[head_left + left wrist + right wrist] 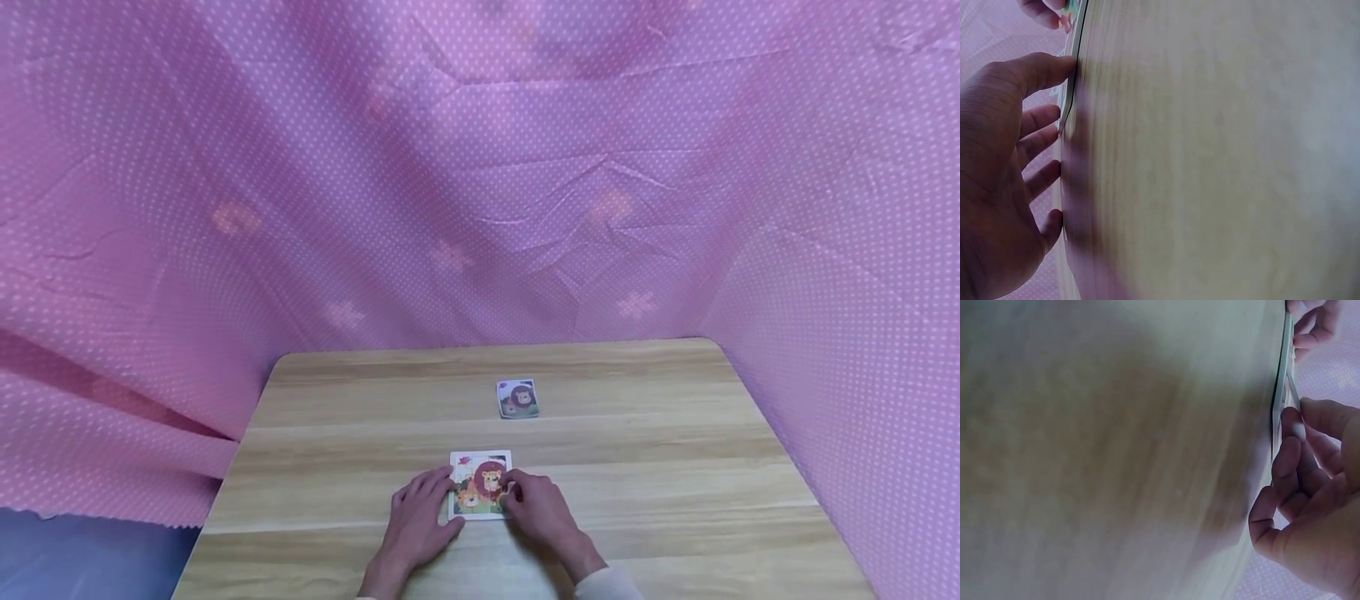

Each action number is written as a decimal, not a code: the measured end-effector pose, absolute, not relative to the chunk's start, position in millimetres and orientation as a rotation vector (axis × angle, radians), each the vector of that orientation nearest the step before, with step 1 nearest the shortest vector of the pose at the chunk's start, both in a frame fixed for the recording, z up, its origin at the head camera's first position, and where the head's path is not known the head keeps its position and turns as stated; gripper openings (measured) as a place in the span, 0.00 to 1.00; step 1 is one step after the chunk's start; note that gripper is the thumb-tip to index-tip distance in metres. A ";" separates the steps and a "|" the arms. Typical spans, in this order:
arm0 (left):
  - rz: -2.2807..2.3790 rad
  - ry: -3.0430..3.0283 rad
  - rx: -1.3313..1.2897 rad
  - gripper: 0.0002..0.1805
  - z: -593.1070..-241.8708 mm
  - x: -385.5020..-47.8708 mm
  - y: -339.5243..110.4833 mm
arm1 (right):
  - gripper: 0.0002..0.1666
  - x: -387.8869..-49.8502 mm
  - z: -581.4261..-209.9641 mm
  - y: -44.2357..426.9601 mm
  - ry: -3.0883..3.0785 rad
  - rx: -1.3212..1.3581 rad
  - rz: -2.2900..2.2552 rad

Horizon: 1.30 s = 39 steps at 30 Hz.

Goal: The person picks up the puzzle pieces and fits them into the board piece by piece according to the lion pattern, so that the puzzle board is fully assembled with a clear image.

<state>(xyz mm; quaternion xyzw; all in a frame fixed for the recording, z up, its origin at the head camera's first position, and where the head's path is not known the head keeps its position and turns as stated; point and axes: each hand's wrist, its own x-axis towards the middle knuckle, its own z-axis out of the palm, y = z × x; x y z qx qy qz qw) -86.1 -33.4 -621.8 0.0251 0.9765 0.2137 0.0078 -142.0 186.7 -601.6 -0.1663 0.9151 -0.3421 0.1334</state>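
Observation:
A square jigsaw puzzle (480, 490) with a lion picture and a pale border lies flat near the front of the table. At its left side my left hand (417, 523) rests with fingers spread, the thumb touching the near edge. In the left wrist view that thumb (1047, 72) lies against the board's thin rim. Over the puzzle's right part my right hand (546, 515) pinches a puzzle piece. The right wrist view shows this thin piece (1293, 389) edge-on and tilted up from the board, between thumb and forefinger. Its picture side is mostly hidden.
Farther back on the wooden table (360, 433) lies a smaller square stack (517, 399) with a similar lion picture on top. A pink dotted cloth (480, 208) hangs behind the table and along both sides.

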 end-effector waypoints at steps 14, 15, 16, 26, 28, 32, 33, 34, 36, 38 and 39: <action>0.655 3.060 0.093 0.27 -620.1 -82.4 -34.6 | 0.12 -141.0 -604.3 180.0 2.793 -0.548 -0.807; 0.655 3.059 0.092 0.27 -619.9 -82.1 -34.6 | 0.12 -140.8 -603.9 179.9 2.793 -0.552 -0.803; 0.656 3.059 0.090 0.27 -620.0 -81.9 -34.7 | 0.12 -140.6 -603.6 179.8 2.794 -0.555 -0.798; 0.650 3.073 0.083 0.27 -620.5 -79.0 -32.2 | 0.14 -134.3 -602.8 182.5 2.798 -0.620 -0.735; 0.647 3.072 0.085 0.27 -620.3 -79.2 -31.5 | 0.14 -133.5 -603.5 183.1 2.809 -0.621 -0.727; 0.637 3.067 0.087 0.26 -620.2 -79.5 -31.4 | 0.14 -132.4 -604.5 183.9 2.811 -0.623 -0.745; 0.635 3.064 0.086 0.26 -620.3 -79.6 -31.3 | 0.14 -132.2 -605.1 184.4 2.807 -0.627 -0.750; 0.640 3.062 0.086 0.26 -620.2 -79.7 -31.4 | 0.14 -132.1 -605.3 185.1 2.800 -0.629 -0.755; 0.643 3.056 0.080 0.26 -620.0 -79.6 -31.5 | 0.14 -132.6 -605.3 186.9 2.776 -0.627 -0.770; 0.652 3.053 0.070 0.26 -620.3 -79.1 -32.4 | 0.15 -134.3 -605.1 189.8 2.760 -0.626 -0.798; 0.664 3.049 0.059 0.26 -619.8 -78.9 -33.0 | 0.16 -135.6 -604.4 191.8 2.755 -0.617 -0.818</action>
